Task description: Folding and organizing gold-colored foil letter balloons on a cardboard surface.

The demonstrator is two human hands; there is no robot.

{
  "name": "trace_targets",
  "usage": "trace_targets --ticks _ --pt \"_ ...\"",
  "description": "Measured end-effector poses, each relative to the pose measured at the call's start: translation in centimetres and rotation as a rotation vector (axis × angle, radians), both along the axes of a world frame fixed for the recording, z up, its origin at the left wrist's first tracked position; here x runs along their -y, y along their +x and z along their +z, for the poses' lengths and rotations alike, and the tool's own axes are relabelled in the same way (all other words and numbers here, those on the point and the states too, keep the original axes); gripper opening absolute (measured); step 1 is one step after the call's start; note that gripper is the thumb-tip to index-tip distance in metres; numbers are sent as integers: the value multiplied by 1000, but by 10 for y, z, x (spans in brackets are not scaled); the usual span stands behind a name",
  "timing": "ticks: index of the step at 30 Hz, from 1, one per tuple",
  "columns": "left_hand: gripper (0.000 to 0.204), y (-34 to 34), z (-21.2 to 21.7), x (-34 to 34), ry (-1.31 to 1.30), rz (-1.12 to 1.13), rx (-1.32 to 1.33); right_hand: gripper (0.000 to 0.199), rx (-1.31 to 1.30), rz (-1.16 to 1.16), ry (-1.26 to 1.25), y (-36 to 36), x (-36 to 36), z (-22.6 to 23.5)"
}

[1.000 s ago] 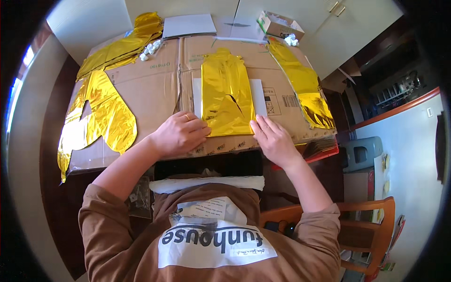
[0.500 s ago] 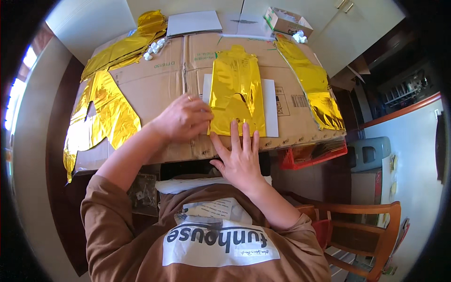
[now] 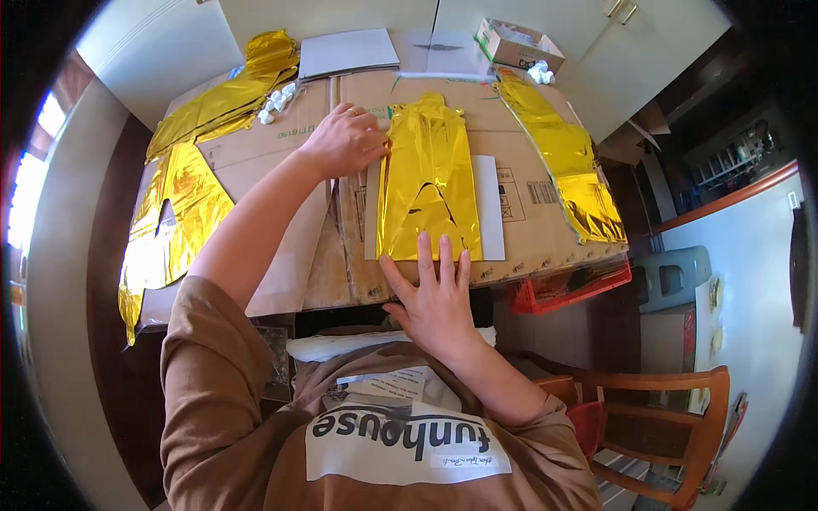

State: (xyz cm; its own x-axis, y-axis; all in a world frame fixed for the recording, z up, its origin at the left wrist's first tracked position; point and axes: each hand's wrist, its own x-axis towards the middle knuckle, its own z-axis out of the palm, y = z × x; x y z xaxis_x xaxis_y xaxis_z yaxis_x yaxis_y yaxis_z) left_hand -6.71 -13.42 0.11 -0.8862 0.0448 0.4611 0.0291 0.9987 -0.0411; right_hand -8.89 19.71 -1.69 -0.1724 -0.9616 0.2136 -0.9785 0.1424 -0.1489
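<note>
A flat gold foil piece (image 3: 413,162), which looks like a deflated foil balloon, lies folded lengthwise over a white card (image 3: 492,213). A pointed slit crosses its lower half, and a short tab sticks out at the far end. My left hand (image 3: 348,140) is closed at the foil's far left edge, fingers bent in a pinch; the fingertips are partly hidden. At the near edge, my right hand (image 3: 439,302) rests open, its spread fingertips on the foil's near end.
Cardboard (image 3: 294,192) covers the table. More gold foil pieces lie at left (image 3: 183,200) and right (image 3: 567,166). Crumpled white bits (image 3: 274,102), a stack of white cards (image 3: 348,53) and an open box (image 3: 520,44) sit farther back. A wooden chair (image 3: 665,379) stands at right.
My left hand has slid away from me along the foil's left edge, from the near corner to the far part. My right hand stays at the near end.
</note>
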Motion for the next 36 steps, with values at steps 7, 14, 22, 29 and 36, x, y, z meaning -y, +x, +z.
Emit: trace_targets --ticks 7,14,22,29,36 --pt "22 -15 23 -70 203 85 -183 82 26 -19 -12 0 0 1" --pt "21 -63 -18 -117 347 -410 42 81 88 -30 -7 1 1 2" --pt "24 -111 -19 -37 312 -187 -136 82 80 -22 -2 1 -1 -1" --pt "25 -63 9 -62 269 48 -371 76 67 -23 39 -3 0 9" --pt "36 45 17 -168 871 202 -87 55 88 41 77 -14 4 39"
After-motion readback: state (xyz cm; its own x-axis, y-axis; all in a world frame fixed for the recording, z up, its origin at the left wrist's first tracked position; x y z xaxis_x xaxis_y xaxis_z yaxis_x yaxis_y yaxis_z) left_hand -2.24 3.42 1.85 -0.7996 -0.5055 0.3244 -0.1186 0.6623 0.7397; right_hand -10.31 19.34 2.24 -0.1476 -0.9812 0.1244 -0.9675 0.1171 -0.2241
